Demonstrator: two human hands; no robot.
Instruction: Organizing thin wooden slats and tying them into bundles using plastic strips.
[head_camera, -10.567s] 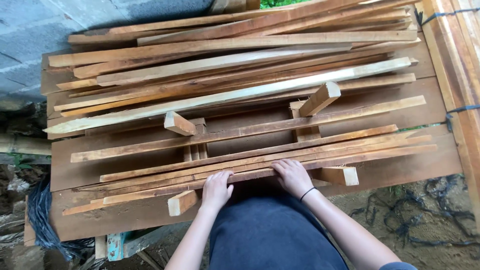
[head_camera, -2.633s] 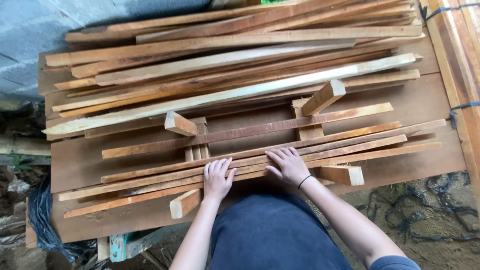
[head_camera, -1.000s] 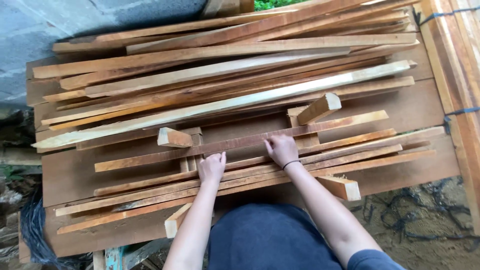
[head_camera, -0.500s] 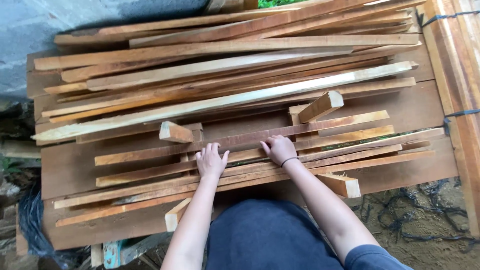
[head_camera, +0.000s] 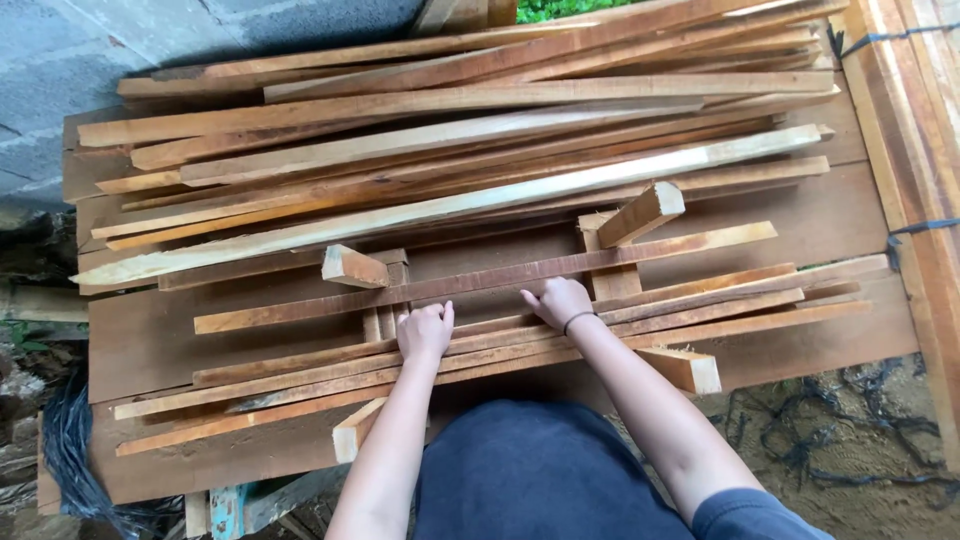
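Observation:
A low wooden platform (head_camera: 150, 350) carries many long thin wooden slats. My left hand (head_camera: 425, 332) lies knuckles-up on the near bundle of slats (head_camera: 300, 375), fingers curled over one of them. My right hand (head_camera: 560, 302), with a dark band on the wrist, is curled the same way a little further right, its fingertips against a long reddish slat (head_camera: 480, 280) that lies just beyond the bundle. Whether either hand truly grips a slat is hidden by the fingers. Short wooden blocks (head_camera: 352, 267) (head_camera: 642, 213) stand up between the slats.
A bigger heap of long slats (head_camera: 450, 150) fills the far half of the platform. More blocks stick out at the near edge (head_camera: 685, 368) (head_camera: 352, 430). Strapped boards (head_camera: 920, 150) run along the right. A grey block wall (head_camera: 60, 60) is at the far left, dirt at the right.
Over the frames both hands have crept away from me, from the nearest slats up to the reddish slat. The near slats have shifted slightly.

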